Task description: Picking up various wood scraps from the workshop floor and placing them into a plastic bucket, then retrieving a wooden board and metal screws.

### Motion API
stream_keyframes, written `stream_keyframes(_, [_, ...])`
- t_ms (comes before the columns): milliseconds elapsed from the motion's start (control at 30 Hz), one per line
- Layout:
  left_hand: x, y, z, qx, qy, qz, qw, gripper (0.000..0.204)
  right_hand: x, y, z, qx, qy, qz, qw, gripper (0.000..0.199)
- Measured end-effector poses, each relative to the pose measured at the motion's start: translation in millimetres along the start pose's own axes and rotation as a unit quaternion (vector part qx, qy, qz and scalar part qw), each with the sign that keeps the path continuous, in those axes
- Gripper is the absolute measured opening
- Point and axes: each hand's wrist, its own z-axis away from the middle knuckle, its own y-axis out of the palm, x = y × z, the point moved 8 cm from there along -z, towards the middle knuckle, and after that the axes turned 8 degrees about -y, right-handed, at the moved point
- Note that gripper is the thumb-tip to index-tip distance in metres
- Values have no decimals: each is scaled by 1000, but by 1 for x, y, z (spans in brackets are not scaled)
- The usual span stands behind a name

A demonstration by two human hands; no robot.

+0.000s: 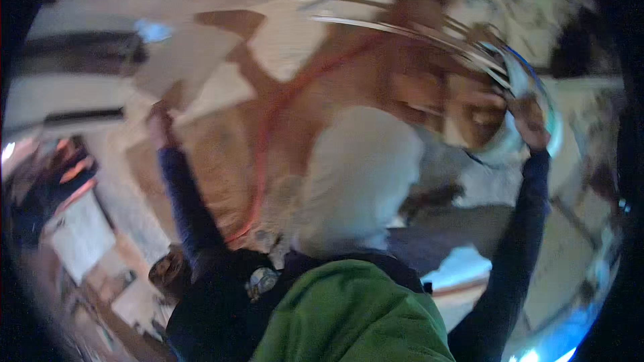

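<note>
The view is smeared by motion. Far out to the left, my left hand (161, 125) is closed on the lower edge of a pale flat sheet (191, 57), which casts a brown shadow beside it. At the right, my right hand (530, 121) is closed at the rim of a round pale bucket (554, 123) with a blue-green edge; blur hides its exact grip. Long thin white strips (402, 29) reach from the bucket area toward the upper middle. Brown pieces (479, 110) show inside the bucket.
A red hose or cord (261, 154) curves across the brown floor covering. In front of my body is a large pale rounded form (362, 167), its kind unclear. A white panel (82, 238) lies at the lower left, and a dark bar (84, 116) at the far left.
</note>
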Motion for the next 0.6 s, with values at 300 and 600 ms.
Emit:
stream_keyframes(300, [-297,70,153,309,10,523,794,28,-7,-26,12,-2,168,-64,984,52])
stream_keyframes(600, [-423,131,267,479,53,476,735,8,-13,-6,13,-19,40,-10,999,63])
